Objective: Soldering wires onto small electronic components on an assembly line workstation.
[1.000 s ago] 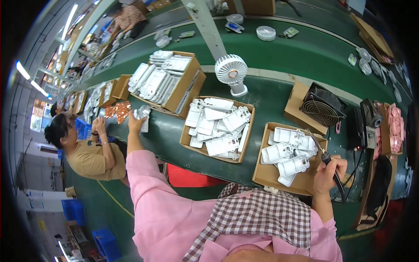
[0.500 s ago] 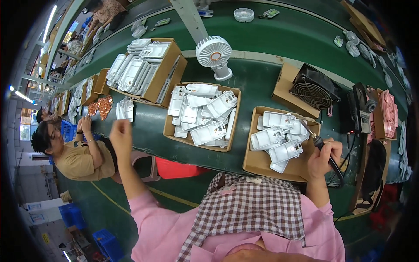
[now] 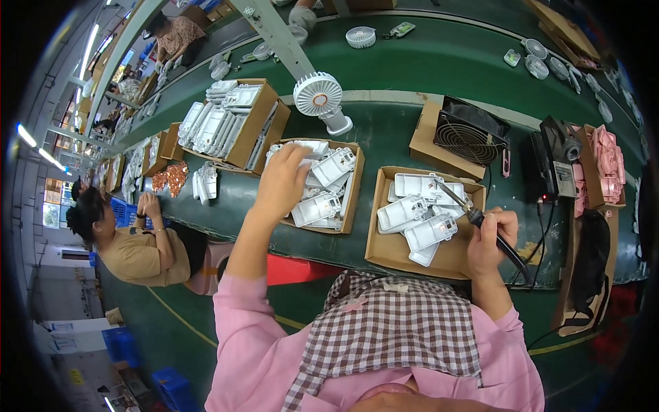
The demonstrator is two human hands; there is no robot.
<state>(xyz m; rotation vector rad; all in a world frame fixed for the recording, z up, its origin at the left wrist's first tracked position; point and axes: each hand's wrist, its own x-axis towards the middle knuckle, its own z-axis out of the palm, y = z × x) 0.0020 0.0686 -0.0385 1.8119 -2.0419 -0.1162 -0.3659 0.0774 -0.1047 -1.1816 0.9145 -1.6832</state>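
My right hand (image 3: 489, 244) is wrapped round the black handle of a soldering iron (image 3: 475, 217). The iron's metal tip points up and left over the white plastic housings (image 3: 427, 232) in the right cardboard box (image 3: 384, 255). My left hand (image 3: 281, 182) reaches over the left side of another cardboard box (image 3: 351, 209), its fingers loosely bent and apart above the white housings (image 3: 334, 167) piled there. Nothing shows in that hand, though its palm side is partly hidden.
A white fan (image 3: 319, 96) stands behind the middle box. Left of it, a taller box (image 3: 257, 113) is stacked with housings. A black fan (image 3: 470, 130), a black powered unit (image 3: 542, 165) and pink parts (image 3: 609, 165) are at right. A co-worker (image 3: 141, 250) sits at left.
My left hand has moved right, from above the bench to over the middle box. My right hand still grips the soldering iron, its tip over the right box. The view has shifted slightly.
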